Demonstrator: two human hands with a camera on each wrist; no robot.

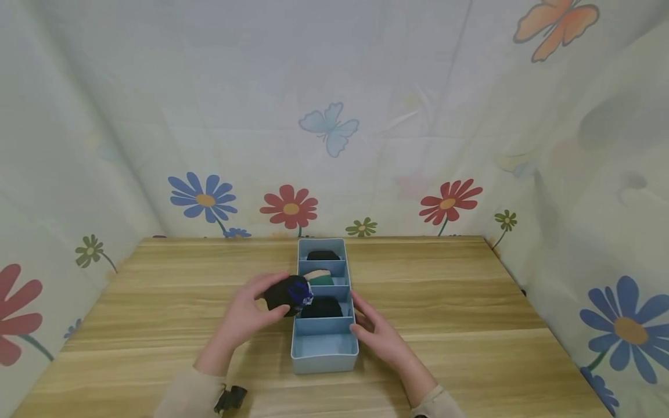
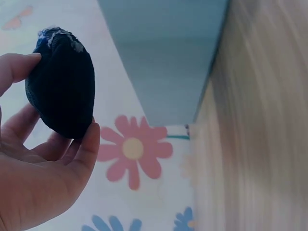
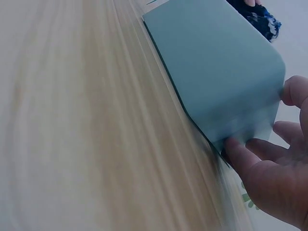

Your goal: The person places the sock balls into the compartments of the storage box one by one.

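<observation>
My left hand [image 1: 245,316] pinches a rolled-up black sock [image 1: 284,295] with blue and white patterning, between thumb and fingers. It is raised beside the left rim of a pale blue divided box [image 1: 324,364]; the left wrist view shows the dark sock [image 2: 62,86] from its underside. My right hand [image 1: 384,337] touches the box's right wall with its fingertips. In the box, black rolled socks [image 1: 322,307] fill the compartment beside the held sock. A green and beige roll [image 1: 320,277] sits behind it, with another black roll [image 1: 323,255] at the back. The nearest compartment holds nothing visible.
The box stands on a wood-grain table [image 1: 444,302]. A white curtain [image 1: 366,174] printed with flowers and butterflies hangs behind the table and along both sides. A small black fitting [image 1: 231,399] shows at my left cuff.
</observation>
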